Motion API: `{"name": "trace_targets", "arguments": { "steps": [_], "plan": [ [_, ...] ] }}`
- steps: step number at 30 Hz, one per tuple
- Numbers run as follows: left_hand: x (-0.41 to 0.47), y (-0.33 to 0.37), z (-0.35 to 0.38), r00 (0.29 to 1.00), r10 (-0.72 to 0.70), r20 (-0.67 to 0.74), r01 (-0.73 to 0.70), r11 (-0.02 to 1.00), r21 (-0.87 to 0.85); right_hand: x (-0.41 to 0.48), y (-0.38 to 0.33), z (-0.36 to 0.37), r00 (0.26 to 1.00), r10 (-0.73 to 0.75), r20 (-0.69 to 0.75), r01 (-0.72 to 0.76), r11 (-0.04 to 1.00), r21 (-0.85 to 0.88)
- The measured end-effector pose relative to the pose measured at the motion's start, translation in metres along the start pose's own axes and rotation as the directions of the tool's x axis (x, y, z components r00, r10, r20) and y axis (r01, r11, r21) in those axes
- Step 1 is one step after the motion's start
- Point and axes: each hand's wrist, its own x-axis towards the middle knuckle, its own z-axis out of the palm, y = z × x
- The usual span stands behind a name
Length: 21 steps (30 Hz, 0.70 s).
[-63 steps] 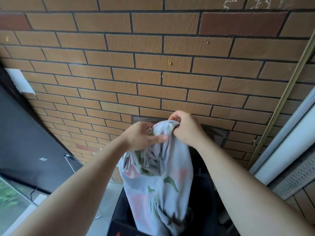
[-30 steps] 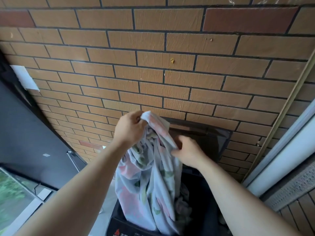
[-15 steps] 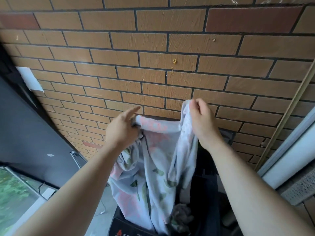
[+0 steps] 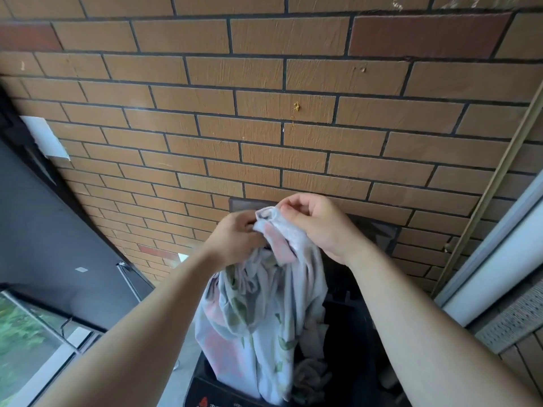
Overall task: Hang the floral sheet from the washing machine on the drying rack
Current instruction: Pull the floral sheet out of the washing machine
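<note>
Washing machine (image 4: pixel 199 392), nearest: black, glossy front edge, a red mark and white characters, cut off and unreadable. Crumpled grey-brown laundry (image 4: pixel 311 377) lay in the open drum.

Floral sheet (image 4: pixel 258 318) rose out of the drum as a bunched rope, long axis near vertical, top end up, bottom end in the machine. Thin, wrinkled white cloth with pink blooms and green leaves.

Left hand (image 4: pixel 235 239) gripped the gathered top from the left, curled round the cloth. Right hand (image 4: pixel 320 227) pinched the top hem, its fingers (image 4: pixel 293 205) bent onto the cloth. Hands close together.

Behind: dark raised lid (image 4: pixel 373 230) against the brick wall (image 4: pixel 264 113), rough tan bricks, dark joints. Chalk marks (image 4: pixel 440 2) at the top, illegible.
</note>
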Motion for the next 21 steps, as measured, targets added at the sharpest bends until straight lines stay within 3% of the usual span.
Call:
{"name": "trace_targets", "arguments": {
  "steps": [3, 5, 7, 9, 11, 13, 16, 18, 21],
  "plan": [
    [0.006, -0.004, -0.007, 0.957, -0.141, -0.254, 0.071, 0.961, -0.269, -0.008, 0.025, -0.005, 0.993, 0.115, -0.001, -0.113, 0.974, -0.194],
    [0.01, -0.005, -0.013, 0.915, -0.189, -0.357, 0.071, 0.945, -0.32, -0.015, 0.05, -0.003, 0.95, 0.31, 0.042, -0.264, 0.866, -0.424],
    [0.013, -0.003, -0.017, 0.871, -0.239, -0.428, 0.062, 0.92, -0.387, -0.024, 0.078, 0.001, 0.874, 0.476, 0.102, -0.323, 0.723, -0.611],
    [0.014, -0.003, -0.019, 0.825, -0.265, -0.499, 0.066, 0.922, -0.382, -0.03, 0.098, 0.003, 0.85, 0.519, 0.087, -0.339, 0.666, -0.664],
    [0.012, -0.007, -0.021, 0.817, -0.195, -0.542, 0.062, 0.965, -0.253, -0.029, 0.101, 0.003, 0.885, 0.465, -0.01, -0.369, 0.69, -0.623],
    [0.01, -0.009, -0.024, 0.872, -0.055, -0.487, 0.068, 0.998, 0.009, -0.021, 0.082, 0.003, 0.949, 0.282, -0.144, -0.312, 0.762, -0.567],
    [0.006, -0.006, -0.015, 0.966, 0.167, -0.199, -0.06, 0.89, 0.453, -0.004, 0.032, 0.004, 0.984, -0.041, -0.173, -0.069, 0.81, -0.582],
    [0.005, -0.005, -0.006, 0.978, 0.207, -0.025, -0.17, 0.862, 0.478, 0.002, 0.009, 0.005, 0.991, -0.114, -0.068, 0.045, 0.77, -0.636],
    [0.005, -0.005, 0.0, 0.985, 0.172, 0.028, -0.172, 0.924, 0.34, 0.001, 0.003, 0.005, 0.996, -0.087, 0.019, 0.081, 0.799, -0.595]
  ]
}}
